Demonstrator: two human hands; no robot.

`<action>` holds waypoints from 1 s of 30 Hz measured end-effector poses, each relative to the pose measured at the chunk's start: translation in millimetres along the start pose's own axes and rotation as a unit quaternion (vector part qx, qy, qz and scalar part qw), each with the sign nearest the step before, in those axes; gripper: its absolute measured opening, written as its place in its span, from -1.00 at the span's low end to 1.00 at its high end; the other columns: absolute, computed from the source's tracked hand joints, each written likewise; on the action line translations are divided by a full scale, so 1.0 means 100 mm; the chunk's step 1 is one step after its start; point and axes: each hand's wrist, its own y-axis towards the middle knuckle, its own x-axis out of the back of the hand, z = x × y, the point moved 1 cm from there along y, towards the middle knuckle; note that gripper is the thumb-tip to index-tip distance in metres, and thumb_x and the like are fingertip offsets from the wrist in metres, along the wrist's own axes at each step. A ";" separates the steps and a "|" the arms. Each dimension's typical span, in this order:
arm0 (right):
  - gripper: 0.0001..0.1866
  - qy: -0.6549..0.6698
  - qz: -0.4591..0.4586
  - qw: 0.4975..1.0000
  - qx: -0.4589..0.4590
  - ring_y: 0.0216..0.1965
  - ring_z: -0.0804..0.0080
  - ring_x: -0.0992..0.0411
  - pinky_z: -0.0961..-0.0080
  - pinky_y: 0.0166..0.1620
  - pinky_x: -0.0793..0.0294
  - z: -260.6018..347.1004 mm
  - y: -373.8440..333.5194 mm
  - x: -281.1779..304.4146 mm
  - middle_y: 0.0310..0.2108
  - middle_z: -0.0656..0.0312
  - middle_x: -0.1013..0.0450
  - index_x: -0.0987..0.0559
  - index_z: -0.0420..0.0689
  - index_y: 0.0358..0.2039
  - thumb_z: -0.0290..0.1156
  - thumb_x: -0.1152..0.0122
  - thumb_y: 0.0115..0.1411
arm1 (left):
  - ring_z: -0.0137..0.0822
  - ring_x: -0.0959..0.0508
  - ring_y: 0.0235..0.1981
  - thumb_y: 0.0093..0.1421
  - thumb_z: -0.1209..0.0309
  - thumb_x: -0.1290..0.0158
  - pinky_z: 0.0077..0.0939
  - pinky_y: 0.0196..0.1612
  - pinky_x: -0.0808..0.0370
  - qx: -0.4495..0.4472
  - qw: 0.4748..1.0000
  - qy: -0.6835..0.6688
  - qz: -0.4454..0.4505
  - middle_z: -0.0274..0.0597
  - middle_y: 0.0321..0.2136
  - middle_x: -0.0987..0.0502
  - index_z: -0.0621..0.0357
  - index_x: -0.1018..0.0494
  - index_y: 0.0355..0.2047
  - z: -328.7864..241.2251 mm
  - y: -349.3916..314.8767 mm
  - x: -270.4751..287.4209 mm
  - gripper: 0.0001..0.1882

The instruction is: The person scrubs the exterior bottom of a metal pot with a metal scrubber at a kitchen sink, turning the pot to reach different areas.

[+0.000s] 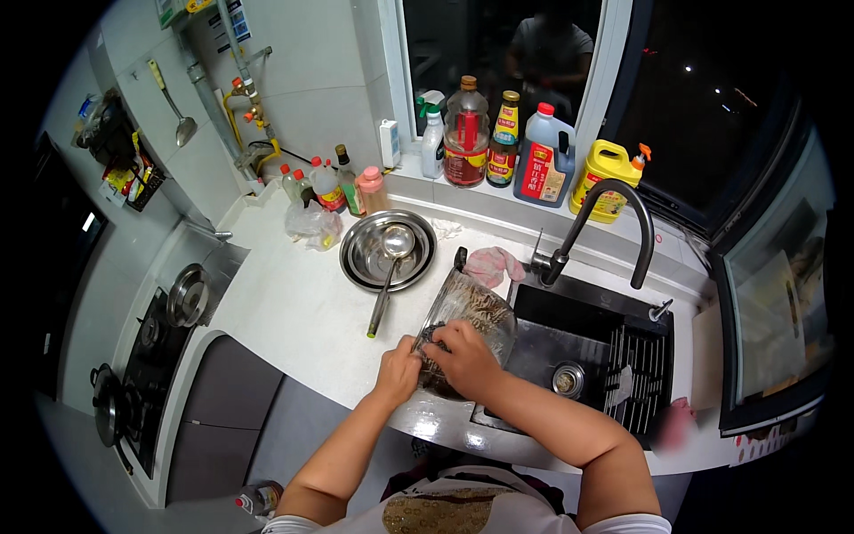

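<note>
Two hands point(463, 358) — two nested bowls point(366, 250) — one faucet point(610, 187).

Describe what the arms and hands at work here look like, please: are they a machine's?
No, they are a person's. The left hand and right hand are bare, with no gloves, and no watch or bracelet shows at either wrist. The forearms are uncovered too; short white sleeves end above the elbows. No cables or mechanical parts show.

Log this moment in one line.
left hand: at pan edge; right hand: at dark wad on pan; sink: right of pan
</note>
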 end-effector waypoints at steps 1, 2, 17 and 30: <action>-0.78 0.011 0.004 1.000 0.002 -0.24 0.15 -0.34 0.25 -0.20 -0.37 0.00 0.01 0.00 -0.35 0.20 -0.38 -0.56 -0.06 -0.41 -0.56 -0.20 -0.15 | 0.25 -0.44 -0.53 0.28 0.31 0.21 -0.03 -0.43 -0.34 0.015 0.999 -0.036 -0.015 0.23 -0.58 -0.43 0.29 -0.34 -0.33 -0.07 0.05 -0.01 -0.74; -0.80 0.024 0.002 1.000 -0.009 -0.24 0.15 -0.34 0.26 -0.19 -0.36 -0.01 0.03 0.00 -0.35 0.21 -0.38 -0.55 -0.08 -0.42 -0.56 -0.19 -0.14 | 0.19 -0.45 -0.51 0.30 0.27 0.23 -0.10 -0.40 -0.36 0.028 0.999 -0.027 -0.029 0.21 -0.55 -0.45 0.30 -0.36 -0.33 -0.14 0.11 -0.02 -0.69; -0.74 -0.094 -0.091 0.985 -0.114 -0.22 0.11 -0.34 0.25 -0.18 -0.40 -0.65 -0.01 0.19 -0.28 0.16 -0.41 -0.59 -0.03 -0.27 -0.52 -0.23 -0.04 | 0.31 -0.47 -0.43 0.35 0.07 0.28 0.03 -0.37 -0.36 0.084 0.994 0.016 -0.070 0.28 -0.54 -0.48 0.29 -0.43 -0.48 -0.18 0.55 -0.32 -0.47; -0.75 -0.043 -0.077 0.988 -0.130 -0.24 0.18 -0.36 0.30 -0.21 -0.39 -0.40 -0.34 0.24 -0.31 0.23 -0.45 -0.62 0.01 -0.29 -0.50 -0.30 -0.04 | 0.15 -0.44 -0.65 0.25 0.08 0.04 -0.16 -0.56 -0.32 0.133 0.984 0.052 -0.108 0.15 -0.74 -0.38 0.31 -0.34 -0.63 -0.09 0.08 -0.16 -0.49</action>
